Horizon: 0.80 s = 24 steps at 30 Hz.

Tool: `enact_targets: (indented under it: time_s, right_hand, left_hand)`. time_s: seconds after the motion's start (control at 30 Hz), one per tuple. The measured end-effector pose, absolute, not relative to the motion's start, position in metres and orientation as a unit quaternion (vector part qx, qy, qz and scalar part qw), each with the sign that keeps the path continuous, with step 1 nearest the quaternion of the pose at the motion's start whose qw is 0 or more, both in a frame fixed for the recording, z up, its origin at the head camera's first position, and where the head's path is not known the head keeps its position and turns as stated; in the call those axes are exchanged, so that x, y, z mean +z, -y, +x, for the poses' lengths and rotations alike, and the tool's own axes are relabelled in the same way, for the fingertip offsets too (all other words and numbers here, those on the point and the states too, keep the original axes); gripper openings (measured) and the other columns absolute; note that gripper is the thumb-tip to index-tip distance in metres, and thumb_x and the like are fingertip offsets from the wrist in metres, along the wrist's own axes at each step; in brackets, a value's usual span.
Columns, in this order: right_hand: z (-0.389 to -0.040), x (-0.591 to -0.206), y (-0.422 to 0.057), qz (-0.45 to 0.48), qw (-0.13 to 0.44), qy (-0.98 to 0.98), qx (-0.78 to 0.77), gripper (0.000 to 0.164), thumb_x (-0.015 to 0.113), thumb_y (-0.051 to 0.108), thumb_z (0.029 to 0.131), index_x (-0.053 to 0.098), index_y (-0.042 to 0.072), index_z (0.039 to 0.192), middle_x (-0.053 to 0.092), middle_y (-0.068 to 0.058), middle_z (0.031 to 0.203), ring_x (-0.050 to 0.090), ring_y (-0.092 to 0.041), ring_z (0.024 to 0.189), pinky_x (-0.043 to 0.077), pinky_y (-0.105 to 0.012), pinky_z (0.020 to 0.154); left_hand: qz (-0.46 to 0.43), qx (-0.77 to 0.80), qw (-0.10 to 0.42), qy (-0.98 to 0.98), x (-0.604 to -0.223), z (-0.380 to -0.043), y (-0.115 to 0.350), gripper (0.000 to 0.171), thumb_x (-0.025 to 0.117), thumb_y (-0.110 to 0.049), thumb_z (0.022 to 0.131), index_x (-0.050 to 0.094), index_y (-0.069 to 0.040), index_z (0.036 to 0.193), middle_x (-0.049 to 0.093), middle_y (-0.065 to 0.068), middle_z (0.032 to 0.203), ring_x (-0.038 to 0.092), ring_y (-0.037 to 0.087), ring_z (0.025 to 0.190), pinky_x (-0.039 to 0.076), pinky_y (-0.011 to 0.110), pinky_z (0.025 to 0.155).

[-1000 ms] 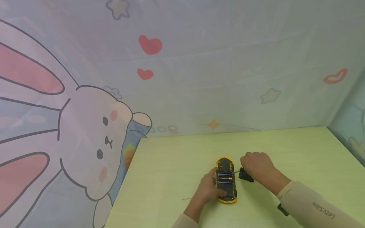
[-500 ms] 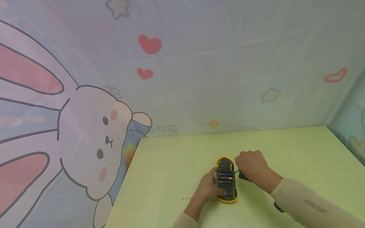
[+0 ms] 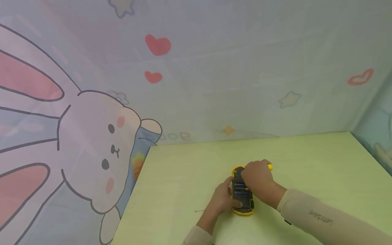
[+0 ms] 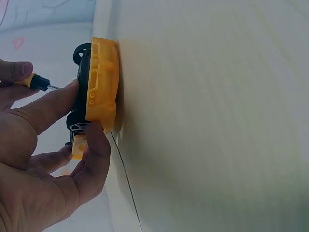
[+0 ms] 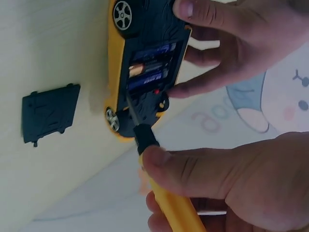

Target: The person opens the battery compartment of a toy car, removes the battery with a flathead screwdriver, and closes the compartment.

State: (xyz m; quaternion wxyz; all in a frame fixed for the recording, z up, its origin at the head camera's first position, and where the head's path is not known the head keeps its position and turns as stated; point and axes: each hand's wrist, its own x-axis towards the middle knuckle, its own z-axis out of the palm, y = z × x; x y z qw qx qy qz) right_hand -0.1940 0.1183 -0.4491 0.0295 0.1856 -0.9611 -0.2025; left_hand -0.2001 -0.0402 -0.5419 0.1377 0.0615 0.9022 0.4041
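Head: the left hand [image 3: 223,199] grips an overturned toy car [image 3: 246,204] on the table [image 3: 174,177]. Left wrist: its thumb [image 4: 52,107] rests on the underside [image 4: 83,65]. Right wrist: the right hand [image 5: 236,179] grips a yellow screwdriver [image 5: 175,205], tip beside the batteries [image 5: 148,79].

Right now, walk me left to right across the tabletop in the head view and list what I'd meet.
Thin wire-like piece → left hand → yellow toy car, underside up → right hand → right sleeve.
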Motion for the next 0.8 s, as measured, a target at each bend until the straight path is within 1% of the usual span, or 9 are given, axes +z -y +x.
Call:
enact_targets:
  time_s: [0.1,0.27,0.37,0.53,0.6,0.73,0.8]
  right_hand:
    - [-0.19,-0.45,-0.109,0.187,0.036,0.953,-0.235,0.03,0.087,0.03,0.082,0.077,0.005,0.097,0.067,-0.014,0.082,0.064,-0.032,0.071,0.057,-0.055,0.072]
    - [-0.186,-0.452,-0.101,0.19,0.034,0.948,-0.255,0.025,0.084,0.028,0.085,0.077,0.007,0.097,0.068,-0.013,0.083,0.062,-0.029,0.068,0.057,-0.053,0.07]
    - [-0.186,-0.452,-0.103,0.189,0.025,0.951,-0.244,0.028,0.085,0.03,0.084,0.077,0.007,0.097,0.069,-0.012,0.084,0.064,-0.029,0.069,0.057,-0.053,0.07]
    - [-0.189,-0.452,-0.116,0.175,0.007,0.964,-0.198,0.018,0.081,0.024,0.088,0.075,0.008,0.092,0.071,-0.008,0.085,0.068,-0.029,0.073,0.058,-0.055,0.072]
    - [-0.19,-0.452,-0.121,0.178,0.007,0.968,-0.178,0.012,0.079,0.02,0.089,0.074,0.009,0.089,0.071,-0.007,0.082,0.068,-0.028,0.072,0.059,-0.054,0.07]
    - [-0.19,-0.45,-0.133,0.186,0.011,0.972,-0.142,0.018,0.085,0.024,0.084,0.073,0.011,0.081,0.065,-0.003,0.073,0.064,-0.021,0.062,0.059,-0.046,0.059]
    - [-0.19,-0.45,-0.14,0.192,0.022,0.973,-0.125,0.018,0.085,0.024,0.084,0.072,0.012,0.08,0.062,-0.001,0.071,0.06,-0.017,0.058,0.057,-0.041,0.055]
  left_hand:
    - [0.059,0.404,0.144,-0.902,-0.543,-0.199,0.04,0.098,0.093,-0.008,0.069,0.046,-0.022,0.154,0.061,0.005,0.104,0.055,0.019,0.09,0.05,0.039,0.074]
    - [0.059,0.404,0.153,-0.9,-0.544,-0.197,0.039,0.098,0.093,-0.008,0.069,0.046,-0.022,0.153,0.061,0.006,0.105,0.055,0.02,0.091,0.051,0.039,0.074]
    - [0.068,0.4,0.147,-0.902,-0.545,-0.195,0.039,0.098,0.094,-0.009,0.068,0.047,-0.021,0.152,0.062,0.007,0.104,0.056,0.02,0.09,0.051,0.039,0.074]
    - [0.079,0.39,0.141,-0.906,-0.543,-0.194,0.041,0.099,0.095,-0.011,0.067,0.046,-0.017,0.152,0.062,0.008,0.104,0.057,0.019,0.089,0.051,0.038,0.074]
    - [0.08,0.383,0.143,-0.909,-0.54,-0.194,0.042,0.099,0.095,-0.012,0.067,0.045,-0.017,0.152,0.062,0.008,0.103,0.057,0.02,0.088,0.051,0.038,0.074]
    - [0.082,0.379,0.143,-0.911,-0.536,-0.195,0.043,0.099,0.096,-0.011,0.067,0.046,-0.017,0.152,0.063,0.008,0.103,0.058,0.02,0.088,0.052,0.039,0.073]
    - [0.086,0.379,0.141,-0.911,-0.536,-0.196,0.042,0.099,0.096,-0.011,0.067,0.046,-0.017,0.152,0.063,0.008,0.102,0.058,0.02,0.087,0.052,0.038,0.073]
